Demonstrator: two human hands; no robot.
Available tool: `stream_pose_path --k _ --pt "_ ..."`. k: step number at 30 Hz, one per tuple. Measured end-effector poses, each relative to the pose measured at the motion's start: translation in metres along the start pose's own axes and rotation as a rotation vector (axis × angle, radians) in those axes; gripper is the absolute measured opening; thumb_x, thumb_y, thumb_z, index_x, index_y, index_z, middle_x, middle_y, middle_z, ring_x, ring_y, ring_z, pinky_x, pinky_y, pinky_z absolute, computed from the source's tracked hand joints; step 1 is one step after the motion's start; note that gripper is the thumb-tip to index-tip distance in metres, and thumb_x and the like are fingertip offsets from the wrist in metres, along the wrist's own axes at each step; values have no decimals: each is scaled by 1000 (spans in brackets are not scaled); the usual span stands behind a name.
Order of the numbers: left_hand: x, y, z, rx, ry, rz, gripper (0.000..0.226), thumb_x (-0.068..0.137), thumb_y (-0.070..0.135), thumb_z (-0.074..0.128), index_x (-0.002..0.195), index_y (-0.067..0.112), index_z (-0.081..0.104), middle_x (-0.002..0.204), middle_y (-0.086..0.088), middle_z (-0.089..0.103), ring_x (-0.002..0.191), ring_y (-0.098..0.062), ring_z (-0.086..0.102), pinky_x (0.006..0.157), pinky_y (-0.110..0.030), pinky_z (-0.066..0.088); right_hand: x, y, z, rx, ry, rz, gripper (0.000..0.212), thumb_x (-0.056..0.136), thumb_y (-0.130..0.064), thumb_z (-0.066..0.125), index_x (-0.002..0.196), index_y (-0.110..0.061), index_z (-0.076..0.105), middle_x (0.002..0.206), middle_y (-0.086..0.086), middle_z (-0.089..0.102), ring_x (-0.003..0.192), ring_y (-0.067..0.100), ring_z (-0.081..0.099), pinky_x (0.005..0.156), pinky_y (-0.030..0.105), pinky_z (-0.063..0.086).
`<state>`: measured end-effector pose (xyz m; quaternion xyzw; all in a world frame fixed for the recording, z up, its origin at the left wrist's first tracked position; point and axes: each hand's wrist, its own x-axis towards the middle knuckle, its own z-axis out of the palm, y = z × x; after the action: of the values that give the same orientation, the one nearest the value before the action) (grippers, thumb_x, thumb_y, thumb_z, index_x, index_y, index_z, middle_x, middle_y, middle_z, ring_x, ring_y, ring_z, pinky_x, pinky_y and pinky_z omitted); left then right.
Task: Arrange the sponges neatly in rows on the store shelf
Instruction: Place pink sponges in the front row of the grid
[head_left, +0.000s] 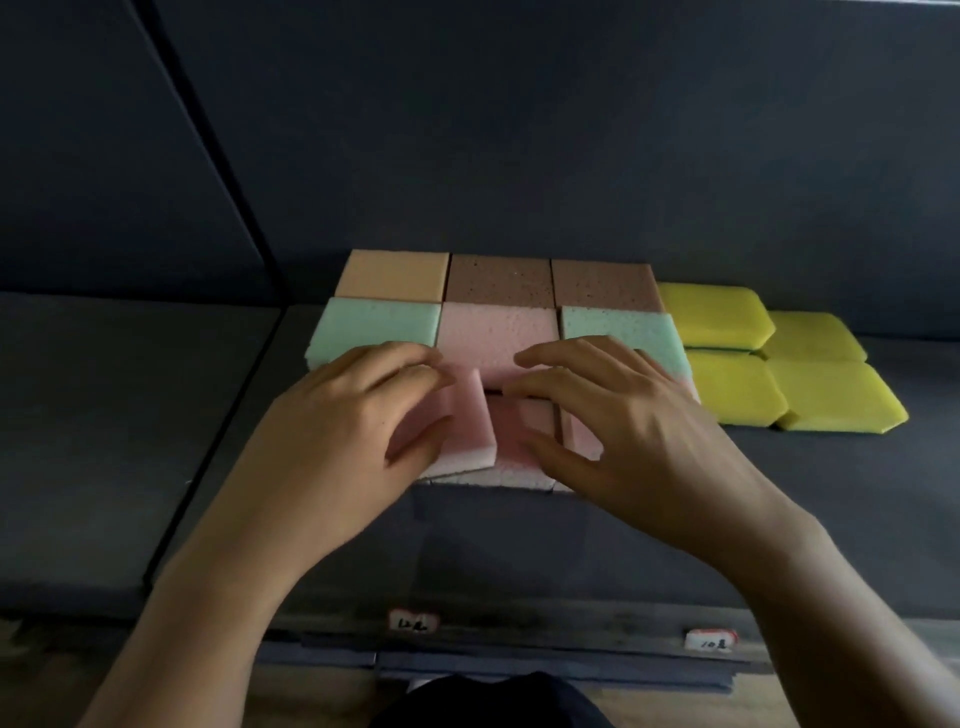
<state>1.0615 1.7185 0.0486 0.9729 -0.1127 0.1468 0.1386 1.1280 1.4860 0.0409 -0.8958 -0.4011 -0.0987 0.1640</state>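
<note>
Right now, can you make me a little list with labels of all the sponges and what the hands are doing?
Back row: one orange sponge, two brown sponges
Middle row: green sponges either side of a flat pink sponge
Front row: pink, not lined up yet
Left hand: holds a tilted pink sponge
Right hand: on the front pink sponge; grip unclear
Right side: four yellow sponges
Shelf edge: two price tags

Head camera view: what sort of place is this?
Probably a shop: a dark shelf holds rows of sponges, a pink sponge among them, yellow sponges alongside, and small handwritten tags on its front edge.
</note>
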Motion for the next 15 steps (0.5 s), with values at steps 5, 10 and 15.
stream_pose_path --k 5,10,15 --pt "-10 -3 0 0 -22 -15 47 83 50 58 118 20 66 125 7 59 109 -16 60 86 -32 51 4 -5 7 28 36 -15 34 94 -39 62 125 -26 63 130 -6 59 119 17 54 94 40 48" --pt "-12 -4 6 1 -67 -28 59 77 59 61 123 22 62 129 9 56 115 -17 55 95 -36 45 0 -6 7 26 17 3 37 91 -39 63 126 -26 61 131 -6 59 120 18 54 95 43 48" --pt "-11 -5 9 27 -64 -20 51 77 50 64 120 23 62 129 6 57 115 -19 55 96 -35 42 -5 -9 1 27 -11 37 47 90 -51 56 129 -24 59 134 -5 57 123 19 52 98 42 47"
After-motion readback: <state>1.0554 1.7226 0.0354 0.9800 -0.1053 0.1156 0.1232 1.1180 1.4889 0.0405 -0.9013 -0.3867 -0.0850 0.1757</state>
